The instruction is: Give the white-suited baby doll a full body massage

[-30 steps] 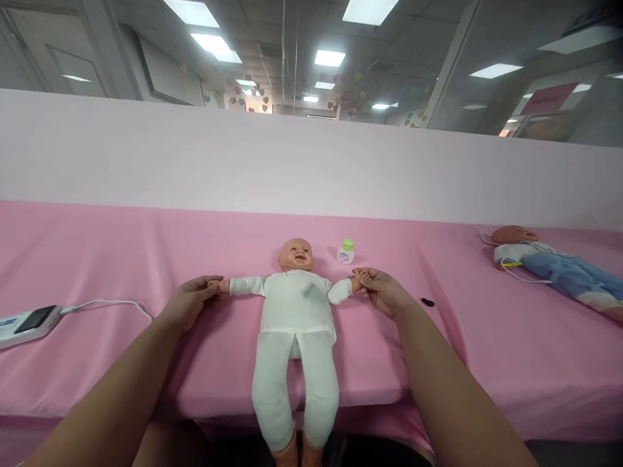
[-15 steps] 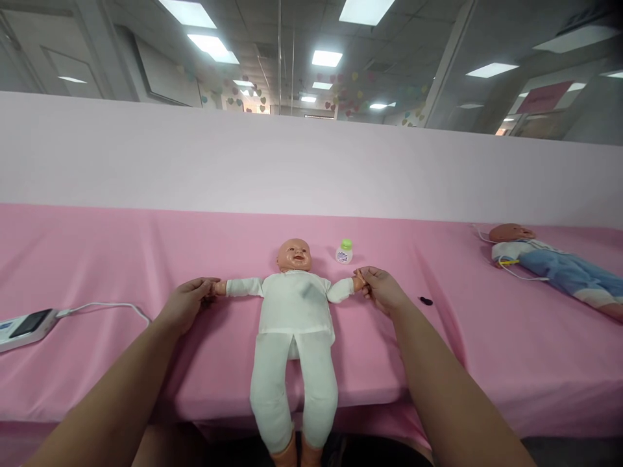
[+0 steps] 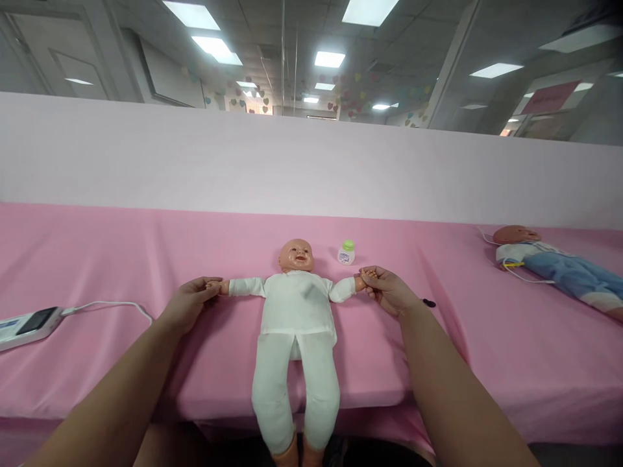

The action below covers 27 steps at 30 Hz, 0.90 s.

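Note:
A baby doll (image 3: 298, 311) in a white top and trousers lies on its back, arms stretched out to both sides, feet over the front edge. My left hand (image 3: 191, 302) is closed around the doll's hand at the left. At the right, my right hand (image 3: 388, 289) pinches the doll's other hand, whose small fingers show between my thumb and fingers. A small clear bottle with a green cap (image 3: 346, 253) stands beside the doll's head, just beyond my right hand.
The doll lies on a pink-covered table (image 3: 121, 253). A white handheld device (image 3: 32, 328) with a cable sits at the left. Another doll in blue clothes (image 3: 559, 263), with thin tubing, lies far right. A small black object (image 3: 429, 303) is partly behind my right wrist. A white wall (image 3: 311, 168) borders the back.
My right hand has shifted slightly on the doll's hand, so more of its small fingers show. The whole view has drifted a little; both hands keep hold.

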Each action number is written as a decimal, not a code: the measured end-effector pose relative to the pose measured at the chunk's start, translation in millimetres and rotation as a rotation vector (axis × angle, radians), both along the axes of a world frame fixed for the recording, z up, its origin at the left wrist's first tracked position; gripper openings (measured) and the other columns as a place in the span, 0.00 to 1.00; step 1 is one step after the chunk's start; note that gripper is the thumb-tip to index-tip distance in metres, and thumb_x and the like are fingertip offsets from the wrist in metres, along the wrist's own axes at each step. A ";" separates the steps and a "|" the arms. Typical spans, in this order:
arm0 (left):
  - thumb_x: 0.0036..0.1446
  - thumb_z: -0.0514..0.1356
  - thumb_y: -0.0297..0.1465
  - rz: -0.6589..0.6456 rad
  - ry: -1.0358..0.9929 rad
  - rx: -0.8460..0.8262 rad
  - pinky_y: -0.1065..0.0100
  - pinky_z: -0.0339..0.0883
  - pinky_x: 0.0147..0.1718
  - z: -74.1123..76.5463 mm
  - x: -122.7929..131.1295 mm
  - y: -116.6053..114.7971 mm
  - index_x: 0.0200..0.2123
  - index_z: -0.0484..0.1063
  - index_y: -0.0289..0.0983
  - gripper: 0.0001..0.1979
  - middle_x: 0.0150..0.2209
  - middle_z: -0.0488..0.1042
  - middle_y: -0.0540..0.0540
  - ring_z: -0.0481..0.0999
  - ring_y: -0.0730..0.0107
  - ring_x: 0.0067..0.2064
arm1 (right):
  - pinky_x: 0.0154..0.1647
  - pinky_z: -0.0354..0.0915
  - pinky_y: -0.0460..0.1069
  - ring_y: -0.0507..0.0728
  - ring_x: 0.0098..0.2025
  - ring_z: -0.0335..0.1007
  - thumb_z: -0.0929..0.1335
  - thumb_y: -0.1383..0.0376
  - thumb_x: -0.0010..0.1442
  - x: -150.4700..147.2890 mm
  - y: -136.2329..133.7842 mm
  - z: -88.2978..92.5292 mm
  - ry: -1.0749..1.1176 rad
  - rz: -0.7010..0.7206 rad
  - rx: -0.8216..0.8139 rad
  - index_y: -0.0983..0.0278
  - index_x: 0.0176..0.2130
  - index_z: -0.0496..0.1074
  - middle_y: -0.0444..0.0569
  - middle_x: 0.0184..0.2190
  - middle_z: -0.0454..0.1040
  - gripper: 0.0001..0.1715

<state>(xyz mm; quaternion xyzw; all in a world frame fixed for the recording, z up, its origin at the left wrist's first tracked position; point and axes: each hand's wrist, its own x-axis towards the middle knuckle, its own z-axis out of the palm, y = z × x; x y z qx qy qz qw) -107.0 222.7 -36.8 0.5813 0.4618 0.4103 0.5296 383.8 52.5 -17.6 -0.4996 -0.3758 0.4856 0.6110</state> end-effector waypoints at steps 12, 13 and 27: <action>0.47 0.73 0.51 0.092 -0.067 -0.057 0.67 0.72 0.32 3.6 5.0 -1.9 0.43 0.83 0.38 0.26 0.34 0.79 0.45 0.75 0.64 0.34 | 0.26 0.61 0.46 0.50 0.26 0.60 0.78 0.47 0.55 -3.1 6.1 -6.9 -0.121 -0.078 -0.087 0.64 0.37 0.78 0.46 0.28 0.71 0.24; 0.47 0.73 0.49 0.087 -0.086 -0.063 0.67 0.72 0.33 2.6 4.8 -0.9 0.44 0.83 0.38 0.26 0.34 0.80 0.44 0.75 0.64 0.35 | 0.27 0.62 0.47 0.51 0.27 0.61 0.78 0.49 0.56 -2.3 6.2 -7.7 -0.099 -0.077 -0.086 0.64 0.39 0.79 0.47 0.29 0.72 0.22; 0.48 0.74 0.51 0.042 0.044 0.040 0.66 0.69 0.31 9.1 5.5 -8.9 0.43 0.84 0.38 0.26 0.32 0.79 0.45 0.74 0.65 0.31 | 0.24 0.58 0.45 0.49 0.26 0.60 0.82 0.52 0.51 -4.1 2.1 -3.3 -0.050 0.018 -0.056 0.63 0.36 0.75 0.43 0.26 0.69 0.23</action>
